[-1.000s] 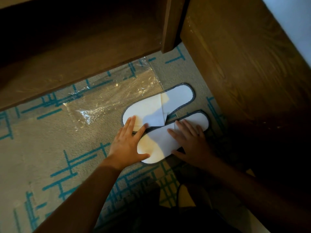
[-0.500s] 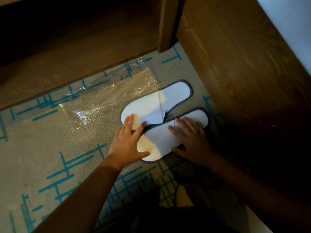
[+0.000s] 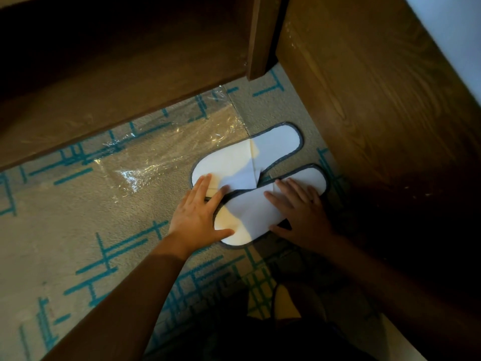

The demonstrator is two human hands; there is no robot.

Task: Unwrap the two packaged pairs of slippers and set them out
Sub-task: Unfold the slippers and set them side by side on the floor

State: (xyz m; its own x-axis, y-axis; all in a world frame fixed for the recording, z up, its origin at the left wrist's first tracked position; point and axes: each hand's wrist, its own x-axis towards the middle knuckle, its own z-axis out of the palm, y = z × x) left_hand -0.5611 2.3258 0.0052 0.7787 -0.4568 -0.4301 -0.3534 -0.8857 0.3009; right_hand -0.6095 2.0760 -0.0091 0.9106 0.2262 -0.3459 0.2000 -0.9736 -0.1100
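Here I'm pressing my left hand (image 3: 199, 216) and right hand (image 3: 299, 217), fingers flat and spread, on slippers (image 3: 250, 188) lying near-left to far-right, wooden panel (image 3: 377, 126) crowding right.

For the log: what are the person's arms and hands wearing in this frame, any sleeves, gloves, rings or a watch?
Nothing worn shows. The left hand and right hand are ungloved, and both forearms are bare as far as the frame reaches, with no sleeve edge in view. No watch or bracelet appears. The right side lies in shadow, so a thin ring cannot be ruled out.
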